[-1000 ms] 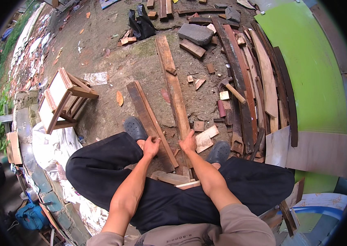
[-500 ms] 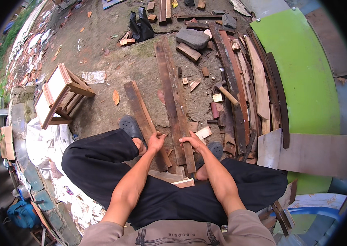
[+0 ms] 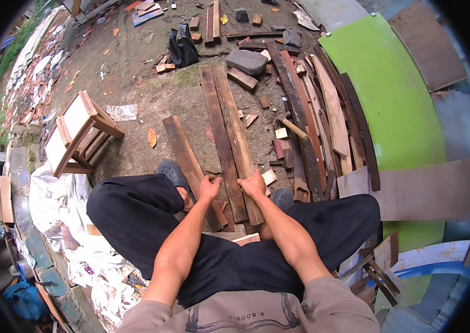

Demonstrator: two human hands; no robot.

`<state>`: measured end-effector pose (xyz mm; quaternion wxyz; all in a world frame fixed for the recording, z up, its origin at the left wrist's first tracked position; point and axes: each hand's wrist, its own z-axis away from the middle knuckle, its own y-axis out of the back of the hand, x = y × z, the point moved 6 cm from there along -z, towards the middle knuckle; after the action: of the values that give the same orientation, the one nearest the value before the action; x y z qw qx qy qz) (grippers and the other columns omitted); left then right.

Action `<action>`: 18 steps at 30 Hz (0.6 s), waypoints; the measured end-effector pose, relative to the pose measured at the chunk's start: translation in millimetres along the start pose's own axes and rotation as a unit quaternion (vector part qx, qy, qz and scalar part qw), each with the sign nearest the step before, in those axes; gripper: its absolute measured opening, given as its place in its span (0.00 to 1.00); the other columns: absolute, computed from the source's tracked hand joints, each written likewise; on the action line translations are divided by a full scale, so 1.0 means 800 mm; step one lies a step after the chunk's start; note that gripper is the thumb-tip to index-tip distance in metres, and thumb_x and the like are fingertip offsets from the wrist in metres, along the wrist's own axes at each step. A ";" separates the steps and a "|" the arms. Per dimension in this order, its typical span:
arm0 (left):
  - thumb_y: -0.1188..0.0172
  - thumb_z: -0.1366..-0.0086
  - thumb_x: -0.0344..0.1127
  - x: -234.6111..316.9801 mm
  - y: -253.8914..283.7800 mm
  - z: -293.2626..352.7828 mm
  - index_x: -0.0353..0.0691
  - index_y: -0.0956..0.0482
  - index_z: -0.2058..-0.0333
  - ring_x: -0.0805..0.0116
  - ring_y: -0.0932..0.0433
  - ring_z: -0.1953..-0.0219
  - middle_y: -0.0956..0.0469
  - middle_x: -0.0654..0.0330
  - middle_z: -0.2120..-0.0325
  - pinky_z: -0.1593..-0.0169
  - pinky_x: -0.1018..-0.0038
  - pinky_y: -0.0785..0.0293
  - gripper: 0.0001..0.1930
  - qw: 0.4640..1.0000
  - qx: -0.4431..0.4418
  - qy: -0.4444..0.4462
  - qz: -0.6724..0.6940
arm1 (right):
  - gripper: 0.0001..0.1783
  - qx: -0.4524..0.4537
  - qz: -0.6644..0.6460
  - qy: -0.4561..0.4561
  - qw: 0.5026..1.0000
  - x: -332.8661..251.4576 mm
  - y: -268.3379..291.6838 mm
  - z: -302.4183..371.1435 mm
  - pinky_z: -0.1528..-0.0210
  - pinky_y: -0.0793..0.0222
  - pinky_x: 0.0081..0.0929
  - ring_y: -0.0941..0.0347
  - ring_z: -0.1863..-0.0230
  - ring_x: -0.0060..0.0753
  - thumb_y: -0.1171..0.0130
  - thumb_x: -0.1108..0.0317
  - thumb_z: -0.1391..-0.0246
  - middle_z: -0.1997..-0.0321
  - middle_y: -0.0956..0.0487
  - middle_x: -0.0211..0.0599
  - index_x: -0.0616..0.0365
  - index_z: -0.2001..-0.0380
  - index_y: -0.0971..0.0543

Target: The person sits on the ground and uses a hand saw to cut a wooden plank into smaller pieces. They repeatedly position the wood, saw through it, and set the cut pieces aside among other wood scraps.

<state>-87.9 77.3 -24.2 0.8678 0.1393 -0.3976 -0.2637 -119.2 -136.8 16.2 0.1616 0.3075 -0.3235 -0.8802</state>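
Two long wooden planks lie side by side on the ground between my feet. My right hand is wrapped round the near part of the lighter right plank, whose broad face is up. Beside it lies the darker left plank. My left hand is closed, its fingertips pinched together over the gap between the dark plank and a shorter brown board on the left. Whatever those fingers hold, if anything, is too small to make out.
A hammer and a handsaw lie among stacked timber on the right, beside a green panel. A grey stone block and black bag are ahead. A small wooden stool stands left.
My right hand has turned the right plank so its broad, lighter face shows instead of a narrow edge. My left hand stays pinched near the same spot. The view has shifted slightly.
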 end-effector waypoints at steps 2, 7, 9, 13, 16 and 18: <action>0.39 0.37 0.48 0.026 0.002 0.011 0.32 0.24 0.46 0.57 0.22 0.47 0.20 0.47 0.51 0.44 0.66 0.28 0.28 1.000 0.010 -0.017 0.024 | 0.45 0.014 0.001 0.002 1.000 -0.004 -0.001 0.002 0.43 0.29 0.43 0.24 0.47 0.57 0.28 0.53 0.67 0.49 0.21 0.58 0.65 0.45 0.32; 0.39 0.37 0.49 0.041 0.018 0.016 0.33 0.24 0.48 0.57 0.20 0.50 0.19 0.49 0.54 0.45 0.65 0.28 0.27 0.993 0.063 -0.064 0.074 | 0.45 0.037 -0.026 0.003 0.999 -0.018 -0.018 0.017 0.44 0.29 0.46 0.24 0.47 0.58 0.28 0.52 0.66 0.49 0.21 0.57 0.61 0.45 0.32; 0.39 0.38 0.48 0.036 0.029 0.019 0.34 0.23 0.48 0.56 0.20 0.51 0.18 0.51 0.56 0.46 0.66 0.27 0.26 0.993 0.080 -0.061 0.069 | 0.44 0.043 -0.027 0.020 0.998 -0.023 -0.025 0.017 0.44 0.30 0.46 0.24 0.47 0.57 0.28 0.52 0.66 0.49 0.21 0.55 0.60 0.44 0.32; 0.38 0.39 0.47 0.012 0.060 0.022 0.36 0.21 0.50 0.56 0.18 0.55 0.16 0.54 0.61 0.48 0.65 0.26 0.24 0.990 0.134 -0.053 0.002 | 0.43 0.014 -0.027 0.027 0.999 -0.042 -0.034 0.013 0.41 0.32 0.46 0.26 0.44 0.56 0.29 0.54 0.63 0.47 0.23 0.53 0.57 0.43 0.33; 0.36 0.41 0.44 -0.009 0.084 0.031 0.38 0.19 0.52 0.58 0.17 0.58 0.16 0.55 0.64 0.51 0.65 0.24 0.22 0.988 0.152 -0.023 -0.022 | 0.41 0.003 0.003 0.028 1.000 -0.034 -0.044 -0.008 0.41 0.32 0.47 0.27 0.43 0.55 0.29 0.54 0.61 0.46 0.23 0.51 0.56 0.44 0.34; 0.35 0.42 0.43 -0.035 0.101 0.030 0.39 0.18 0.54 0.59 0.17 0.59 0.15 0.55 0.65 0.52 0.65 0.24 0.20 0.985 0.172 0.014 -0.004 | 0.44 0.004 0.007 0.037 0.999 -0.022 -0.050 -0.014 0.42 0.32 0.48 0.26 0.44 0.57 0.28 0.53 0.62 0.47 0.23 0.53 0.57 0.43 0.36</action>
<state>-93.7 159.2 10.7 0.8352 0.2914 -0.4243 -0.1934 -102.2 -104.0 -9.9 0.1786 0.3380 -0.3228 -0.8658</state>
